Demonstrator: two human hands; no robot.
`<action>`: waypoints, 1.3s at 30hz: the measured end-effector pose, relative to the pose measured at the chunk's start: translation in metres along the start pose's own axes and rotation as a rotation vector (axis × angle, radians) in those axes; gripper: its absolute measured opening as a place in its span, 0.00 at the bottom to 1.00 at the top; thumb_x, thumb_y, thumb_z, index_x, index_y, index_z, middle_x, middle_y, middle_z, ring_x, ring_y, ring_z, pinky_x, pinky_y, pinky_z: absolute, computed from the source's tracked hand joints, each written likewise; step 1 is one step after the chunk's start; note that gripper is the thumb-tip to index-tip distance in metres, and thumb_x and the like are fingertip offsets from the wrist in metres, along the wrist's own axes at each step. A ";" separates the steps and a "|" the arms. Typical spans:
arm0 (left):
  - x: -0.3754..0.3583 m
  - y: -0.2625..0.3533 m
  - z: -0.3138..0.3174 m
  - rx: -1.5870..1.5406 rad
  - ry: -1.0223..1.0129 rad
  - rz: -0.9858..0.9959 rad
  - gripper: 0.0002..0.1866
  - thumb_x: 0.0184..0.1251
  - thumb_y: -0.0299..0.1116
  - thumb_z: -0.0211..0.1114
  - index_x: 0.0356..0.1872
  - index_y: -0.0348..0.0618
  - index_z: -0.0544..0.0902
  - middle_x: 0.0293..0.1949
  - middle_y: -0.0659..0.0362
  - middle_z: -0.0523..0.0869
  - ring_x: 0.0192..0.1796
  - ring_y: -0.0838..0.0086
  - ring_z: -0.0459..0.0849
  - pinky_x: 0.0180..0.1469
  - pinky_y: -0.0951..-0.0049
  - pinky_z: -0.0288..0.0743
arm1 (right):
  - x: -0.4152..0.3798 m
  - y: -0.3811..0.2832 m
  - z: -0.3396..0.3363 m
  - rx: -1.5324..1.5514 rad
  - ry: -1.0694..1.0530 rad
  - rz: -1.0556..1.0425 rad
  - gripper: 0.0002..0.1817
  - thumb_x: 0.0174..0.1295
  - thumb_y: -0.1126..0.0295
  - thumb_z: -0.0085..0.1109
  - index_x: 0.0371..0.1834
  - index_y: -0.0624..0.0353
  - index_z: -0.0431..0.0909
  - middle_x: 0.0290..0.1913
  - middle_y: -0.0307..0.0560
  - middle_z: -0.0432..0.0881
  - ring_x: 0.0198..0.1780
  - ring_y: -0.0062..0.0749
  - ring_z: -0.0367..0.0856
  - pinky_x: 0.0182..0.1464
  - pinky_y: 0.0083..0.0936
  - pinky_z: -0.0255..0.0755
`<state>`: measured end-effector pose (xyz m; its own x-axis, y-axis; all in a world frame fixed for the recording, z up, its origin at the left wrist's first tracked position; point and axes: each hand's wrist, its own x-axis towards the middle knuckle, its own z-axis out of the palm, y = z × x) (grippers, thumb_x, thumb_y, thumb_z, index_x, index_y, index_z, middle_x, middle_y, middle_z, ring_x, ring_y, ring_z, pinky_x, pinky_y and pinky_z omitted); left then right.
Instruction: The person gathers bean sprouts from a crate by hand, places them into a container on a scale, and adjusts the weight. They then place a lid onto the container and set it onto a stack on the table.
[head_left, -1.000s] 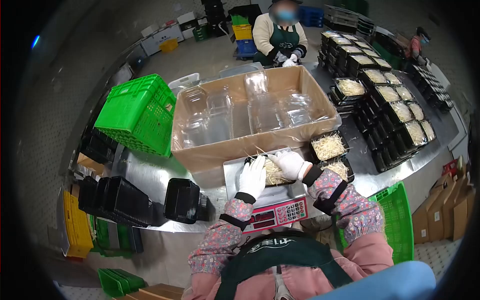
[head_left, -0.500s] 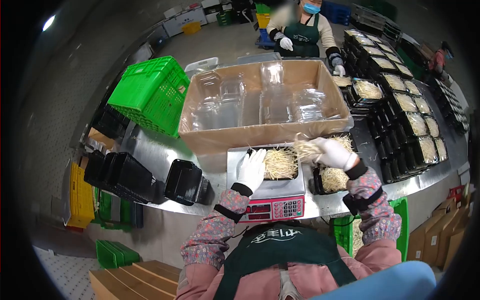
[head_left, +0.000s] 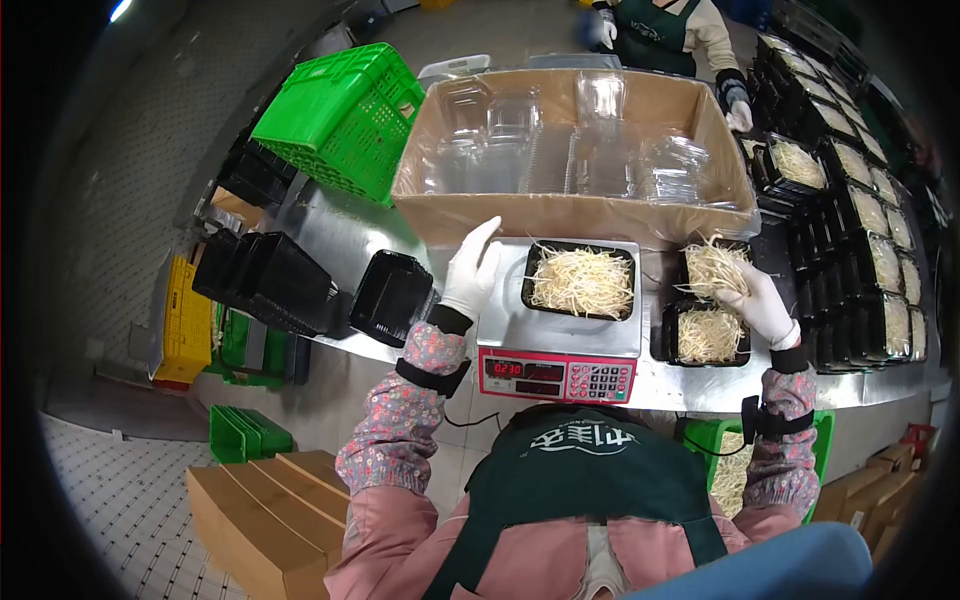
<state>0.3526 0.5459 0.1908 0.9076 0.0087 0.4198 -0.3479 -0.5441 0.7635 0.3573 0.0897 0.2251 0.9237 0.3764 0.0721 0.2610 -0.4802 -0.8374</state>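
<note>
The tray (head_left: 528, 288) of sprouts sits on the scale (head_left: 500, 322), your left hand (head_left: 469, 274) now off it with fingers spread, while your right hand (head_left: 762, 304) pinches a sprout clump (head_left: 714, 268), shifted from the scale's edge to over the side trays (head_left: 671, 335).

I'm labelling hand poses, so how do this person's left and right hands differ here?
The left hand is open and holds nothing, while the right hand grips a clump of sprouts. The left hand is by the scale's left edge; the right hand is by the filled trays to its right. Both wear white gloves with black bands at the wrist.
</note>
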 end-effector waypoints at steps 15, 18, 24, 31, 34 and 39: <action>-0.026 -0.001 0.104 0.501 -0.183 0.307 0.22 0.68 0.34 0.59 0.62 0.42 0.76 0.55 0.52 0.83 0.56 0.55 0.81 0.61 0.56 0.72 | 0.087 -0.010 0.134 -0.838 -0.174 -0.374 0.18 0.48 0.64 0.69 0.39 0.62 0.77 0.33 0.52 0.82 0.37 0.46 0.84 0.36 0.37 0.79; -0.026 -0.007 0.106 0.512 -0.217 0.266 0.22 0.69 0.34 0.58 0.63 0.41 0.75 0.58 0.50 0.81 0.59 0.53 0.79 0.62 0.56 0.71 | 0.079 -0.002 0.112 -0.808 -0.084 -0.442 0.08 0.50 0.70 0.60 0.32 0.59 0.76 0.32 0.54 0.82 0.37 0.45 0.85 0.36 0.38 0.79; -0.019 0.001 0.087 0.395 -0.332 0.198 0.25 0.71 0.36 0.55 0.67 0.38 0.71 0.65 0.46 0.75 0.68 0.50 0.71 0.70 0.56 0.63 | 0.029 -0.009 0.030 -0.537 -0.040 -0.212 0.19 0.59 0.60 0.66 0.49 0.61 0.81 0.41 0.57 0.84 0.43 0.53 0.83 0.47 0.39 0.77; -0.006 0.001 0.016 0.078 -0.104 0.052 0.22 0.72 0.28 0.56 0.66 0.38 0.73 0.64 0.47 0.77 0.70 0.58 0.72 0.72 0.65 0.62 | -0.037 0.045 -0.011 -0.498 0.050 0.054 0.21 0.56 0.61 0.70 0.51 0.57 0.82 0.43 0.55 0.85 0.46 0.51 0.84 0.47 0.35 0.78; -0.010 -0.003 -0.003 0.088 -0.026 -0.029 0.21 0.73 0.31 0.55 0.66 0.38 0.73 0.63 0.47 0.78 0.66 0.59 0.75 0.69 0.66 0.65 | -0.048 0.052 -0.004 -0.482 0.013 0.114 0.19 0.57 0.61 0.69 0.51 0.55 0.82 0.43 0.52 0.86 0.46 0.49 0.84 0.48 0.34 0.78; -0.022 -0.015 -0.002 0.068 -0.018 -0.137 0.22 0.73 0.31 0.55 0.66 0.37 0.72 0.63 0.46 0.77 0.67 0.59 0.74 0.69 0.66 0.65 | -0.049 0.074 0.020 -0.499 -0.047 0.119 0.20 0.57 0.62 0.69 0.52 0.53 0.82 0.44 0.50 0.86 0.46 0.48 0.85 0.49 0.32 0.78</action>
<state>0.3373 0.5553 0.1707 0.9499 0.0721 0.3042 -0.2041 -0.5942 0.7780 0.3259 0.0515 0.1493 0.9446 0.3256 -0.0418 0.2674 -0.8371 -0.4773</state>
